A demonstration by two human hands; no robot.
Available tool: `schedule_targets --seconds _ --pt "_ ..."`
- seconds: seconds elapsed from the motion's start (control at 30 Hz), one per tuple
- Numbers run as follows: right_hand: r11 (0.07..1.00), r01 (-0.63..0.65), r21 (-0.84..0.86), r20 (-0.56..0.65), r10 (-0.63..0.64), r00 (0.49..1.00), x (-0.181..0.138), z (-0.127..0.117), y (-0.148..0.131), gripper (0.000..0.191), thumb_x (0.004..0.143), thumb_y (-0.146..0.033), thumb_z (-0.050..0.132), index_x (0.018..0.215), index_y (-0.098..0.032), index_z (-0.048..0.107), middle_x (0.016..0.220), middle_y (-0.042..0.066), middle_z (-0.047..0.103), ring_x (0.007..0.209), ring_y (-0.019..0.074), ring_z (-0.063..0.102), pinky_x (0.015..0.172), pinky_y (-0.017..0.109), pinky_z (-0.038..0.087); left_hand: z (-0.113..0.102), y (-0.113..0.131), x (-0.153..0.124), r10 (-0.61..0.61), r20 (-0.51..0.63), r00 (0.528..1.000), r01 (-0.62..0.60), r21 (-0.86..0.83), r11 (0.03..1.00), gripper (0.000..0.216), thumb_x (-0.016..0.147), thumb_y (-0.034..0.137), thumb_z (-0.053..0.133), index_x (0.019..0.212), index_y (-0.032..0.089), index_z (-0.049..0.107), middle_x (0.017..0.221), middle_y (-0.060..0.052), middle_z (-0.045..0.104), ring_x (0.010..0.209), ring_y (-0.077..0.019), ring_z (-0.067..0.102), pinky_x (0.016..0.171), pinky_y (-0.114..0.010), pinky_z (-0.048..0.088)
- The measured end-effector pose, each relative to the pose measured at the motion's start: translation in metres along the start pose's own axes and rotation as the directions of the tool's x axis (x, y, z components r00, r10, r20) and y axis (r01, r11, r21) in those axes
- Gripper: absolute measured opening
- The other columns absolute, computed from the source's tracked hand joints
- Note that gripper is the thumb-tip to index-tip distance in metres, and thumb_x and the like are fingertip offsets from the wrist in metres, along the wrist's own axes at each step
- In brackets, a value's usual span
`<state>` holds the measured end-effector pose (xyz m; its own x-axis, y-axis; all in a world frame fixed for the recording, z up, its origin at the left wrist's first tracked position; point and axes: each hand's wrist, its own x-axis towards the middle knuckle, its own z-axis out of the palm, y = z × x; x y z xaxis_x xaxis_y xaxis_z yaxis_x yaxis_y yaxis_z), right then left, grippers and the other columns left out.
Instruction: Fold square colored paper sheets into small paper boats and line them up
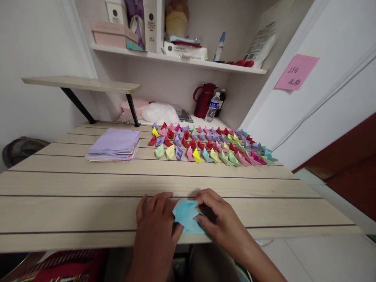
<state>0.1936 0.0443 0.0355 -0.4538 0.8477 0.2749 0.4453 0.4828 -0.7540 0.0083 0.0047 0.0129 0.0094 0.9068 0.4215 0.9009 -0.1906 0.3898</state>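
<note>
A light blue sheet of paper [186, 215], partly folded, lies on the wooden table [73, 188] near its front edge. My left hand [155, 225] rests flat on the paper's left side, fingers stretched forward. My right hand [219, 219] is curled over the paper's right side, its fingertips pinching and pressing the folded edge. Farther back on the table stand rows of several small folded paper boats [205, 145] in red, purple, pink, green and yellow. A stack of coloured paper sheets [114, 145], purple on top, lies to their left.
Behind the table stand a red jug [204, 100], a water bottle [212, 107], a white plastic bag [160, 113] and a pink tub [136, 106]. A small raised shelf [82, 83] juts in at left. Boxes and tissues fill the upper shelf [176, 58]. A pink note [296, 72] sticks on the right wall.
</note>
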Motion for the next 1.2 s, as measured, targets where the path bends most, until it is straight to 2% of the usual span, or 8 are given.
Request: schedule_targets --seconds 0.13,0.3,0.5,0.63,0.77,0.9,1.03,1.2 --pt "1.0 -0.016 0.001 0.001 0.016 1.0 0.0 -0.004 0.004 0.044 0.08 -0.004 0.062 0.116 -0.028 0.056 0.12 0.004 0.056 0.115 0.0223 0.054 0.1 0.037 0.043 0.001 -0.006 0.0 0.065 -0.009 0.998 -0.065 0.004 0.998 0.034 0.076 0.019 0.072 0.106 0.035 0.069 0.111 0.001 0.074 0.109 -0.0269 0.064 0.106 -0.061 0.035" --pt "0.999 -0.048 0.007 -0.061 0.048 0.997 0.014 -0.007 0.008 0.089 0.076 -0.004 0.067 0.148 -0.039 0.028 0.145 0.005 0.036 0.124 0.023 0.051 0.109 0.044 0.04 0.003 -0.014 -0.001 0.209 -0.003 0.978 -0.208 0.091 0.974 0.023 0.086 0.03 0.066 0.106 0.042 0.068 0.116 0.004 0.071 0.111 -0.0244 0.062 0.105 -0.059 0.035" --pt "1.0 0.008 -0.003 0.01 -0.008 1.0 0.031 -0.022 0.002 0.1 0.071 -0.001 0.068 0.151 -0.042 0.025 0.153 0.005 0.021 0.131 0.0246 0.043 0.109 0.043 0.041 0.007 -0.014 -0.002 0.279 0.007 0.96 -0.277 0.151 0.949 0.025 0.09 0.025 0.06 0.107 0.042 0.067 0.12 0.005 0.071 0.111 -0.0226 0.063 0.105 -0.058 0.034" --pt "0.997 -0.068 -0.033 0.05 0.069 0.996 0.035 -0.029 -0.002 0.098 0.069 0.003 0.064 0.15 -0.04 0.03 0.122 0.004 0.048 0.093 0.0168 0.058 0.086 0.034 0.052 0.007 -0.014 -0.003 0.311 -0.017 0.95 -0.304 0.163 0.939 0.031 0.09 0.021 0.059 0.114 0.04 0.066 0.122 0.002 0.07 0.111 -0.0218 0.062 0.107 -0.056 0.034" --pt "0.983 -0.183 -0.017 0.175 0.184 0.967 0.03 -0.031 -0.005 0.095 0.074 -0.002 0.066 0.152 -0.039 0.027 0.091 -0.003 0.055 0.078 0.0154 0.059 0.078 0.031 0.053 0.015 -0.01 -0.005 0.278 -0.075 0.958 -0.268 0.12 0.956 0.029 0.086 0.021 0.067 0.108 0.039 0.069 0.118 0.001 0.071 0.111 -0.0226 0.062 0.109 -0.053 0.033" --pt "0.989 -0.146 -0.038 0.163 0.15 0.975 0.03 -0.029 -0.004 0.083 0.072 -0.002 0.067 0.142 -0.038 0.042 0.111 0.001 0.054 0.091 0.0173 0.061 0.084 0.032 0.053 0.026 -0.004 -0.005 0.189 -0.204 0.96 -0.185 0.042 0.982 0.031 0.074 0.02 0.08 0.097 0.039 0.073 0.108 0.001 0.073 0.107 -0.0231 0.063 0.112 -0.051 0.03" --pt "0.999 -0.029 -0.034 0.105 0.033 0.994 0.03 -0.027 -0.001 0.043 0.07 -0.003 0.068 0.106 -0.026 0.06 0.127 0.005 0.045 0.114 0.0216 0.056 0.094 0.032 0.05 0.023 -0.002 -0.006 0.178 -0.152 0.972 -0.176 0.031 0.984 0.036 0.072 0.017 0.081 0.099 0.039 0.072 0.112 0.001 0.072 0.11 -0.0237 0.062 0.111 -0.05 0.033" --pt "1.0 0.023 -0.012 0.119 -0.021 0.993 0.02 -0.026 0.005 0.032 0.07 0.002 0.061 0.088 -0.023 0.057 0.131 0.007 0.052 0.122 0.0236 0.054 0.097 0.035 0.046 0.008 -0.002 -0.004 0.228 -0.083 0.97 -0.223 0.065 0.973 0.03 0.08 0.01 0.068 0.099 0.033 0.07 0.113 0.0 0.072 0.108 -0.0253 0.063 0.102 -0.052 0.043"
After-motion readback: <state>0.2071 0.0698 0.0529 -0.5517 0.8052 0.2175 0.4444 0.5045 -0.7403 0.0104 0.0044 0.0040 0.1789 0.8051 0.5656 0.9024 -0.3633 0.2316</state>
